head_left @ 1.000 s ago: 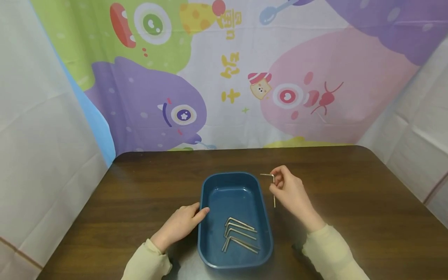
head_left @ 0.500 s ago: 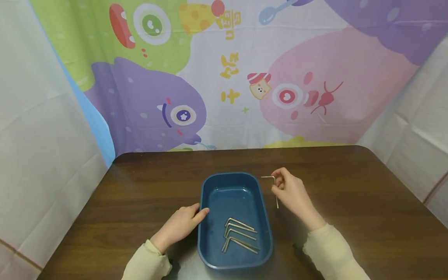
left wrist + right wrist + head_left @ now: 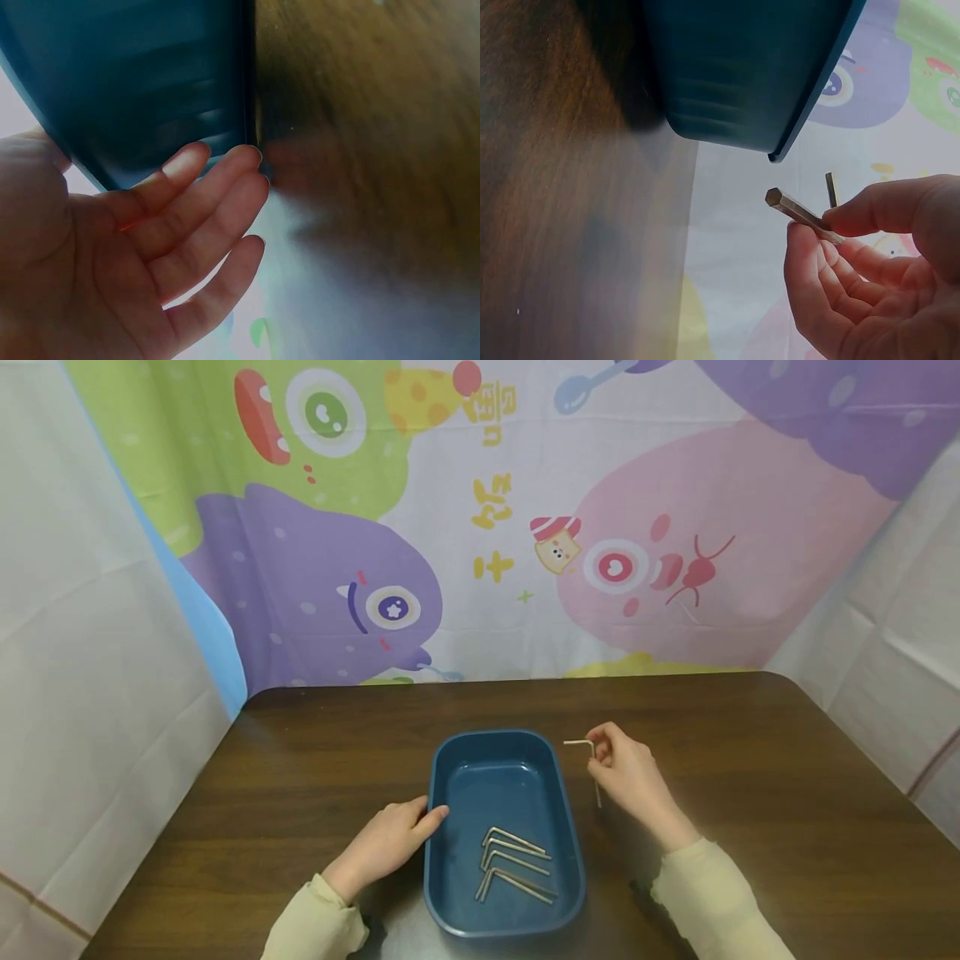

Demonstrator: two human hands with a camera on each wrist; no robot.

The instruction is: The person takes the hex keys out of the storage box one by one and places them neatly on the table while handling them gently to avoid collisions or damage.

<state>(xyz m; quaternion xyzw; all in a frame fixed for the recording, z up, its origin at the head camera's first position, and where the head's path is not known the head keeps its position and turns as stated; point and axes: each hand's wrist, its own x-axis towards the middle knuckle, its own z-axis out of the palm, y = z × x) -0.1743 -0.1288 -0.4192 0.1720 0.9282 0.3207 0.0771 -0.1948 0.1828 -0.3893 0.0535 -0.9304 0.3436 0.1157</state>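
A blue rectangular tray [image 3: 495,789] stands on the table in the head view. Several L-shaped metal hex keys [image 3: 519,862] lie side by side in its near half. My left hand [image 3: 386,843] holds the tray's left side, thumb over the rim and fingers against the outer wall. To the right of the tray, my right hand [image 3: 633,781] pinches one hex key [image 3: 802,213] between thumb and fingers. That key's short arm points left toward the tray, and its long arm hangs downward. Its six-sided end shows in the right wrist view.
The dark wooden table [image 3: 300,777] extends on both sides of the tray. Behind its far edge hangs a cartoon-printed cloth [image 3: 480,635]. Pale cloth walls [image 3: 97,610] flank the table.
My right hand has drifted slightly right and nearer to me with the hex key, whose lower end has swung a little rightward. My left hand and the tray stay put.
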